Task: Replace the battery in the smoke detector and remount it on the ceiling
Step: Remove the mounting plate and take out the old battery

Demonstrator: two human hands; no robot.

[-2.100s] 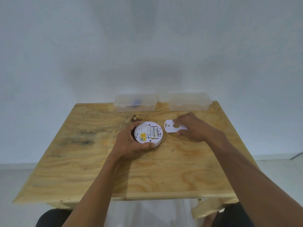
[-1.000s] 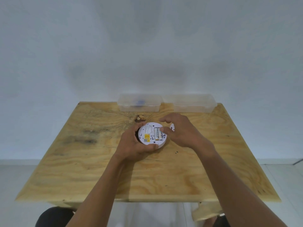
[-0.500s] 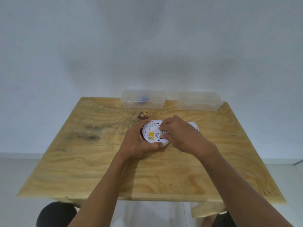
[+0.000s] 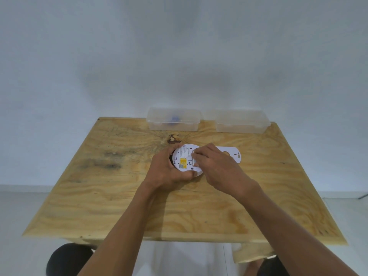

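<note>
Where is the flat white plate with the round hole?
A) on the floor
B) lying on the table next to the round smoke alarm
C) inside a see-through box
B: the mounting plate lies flat on the wooden table, just behind the right hand, beside the smoke detector.

I see a plain pale grey wall (image 4: pixel 179 46) behind a knotted, dark-stained plywood surface (image 4: pixel 119 196). Light floor tiles (image 4: pixel 23 216) run under it, with a white skirting board (image 4: pixel 20 188) along the wall's foot.
</note>
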